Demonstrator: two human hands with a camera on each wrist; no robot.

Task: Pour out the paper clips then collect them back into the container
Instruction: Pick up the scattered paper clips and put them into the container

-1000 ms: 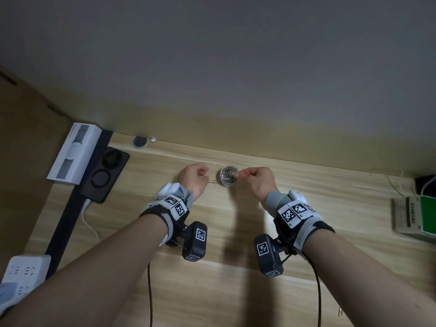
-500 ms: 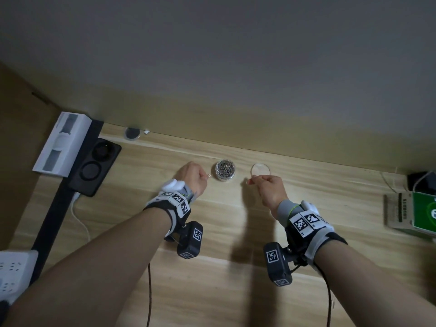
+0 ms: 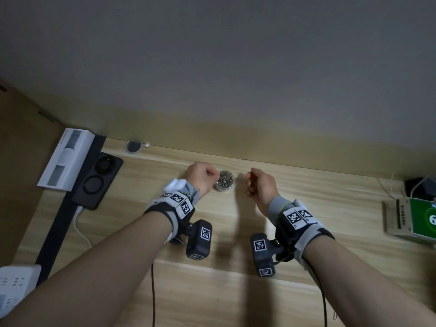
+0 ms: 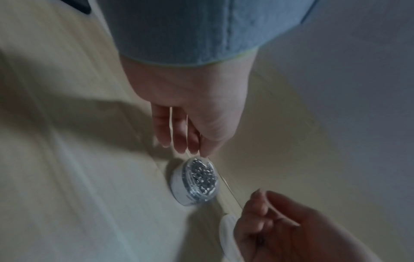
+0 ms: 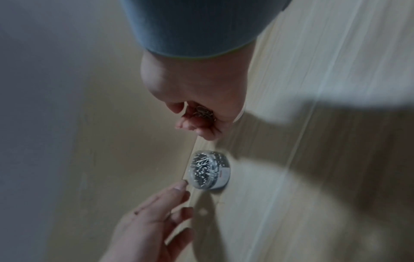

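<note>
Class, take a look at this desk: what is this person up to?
A person works at a wooden desk with a small round container full of paper clips. The left hand has its fingertips at the container's rim, as if steadying it. The right hand, just to the right, is curled round a clump of clips. The clear lid lies on the desk beside that hand, so the container is open.

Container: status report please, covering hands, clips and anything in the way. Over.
Left hand open, fingertips at container rim. Right hand grips paper clips beside it. Container uncovered, full of clips. Nothing in the way.
</note>
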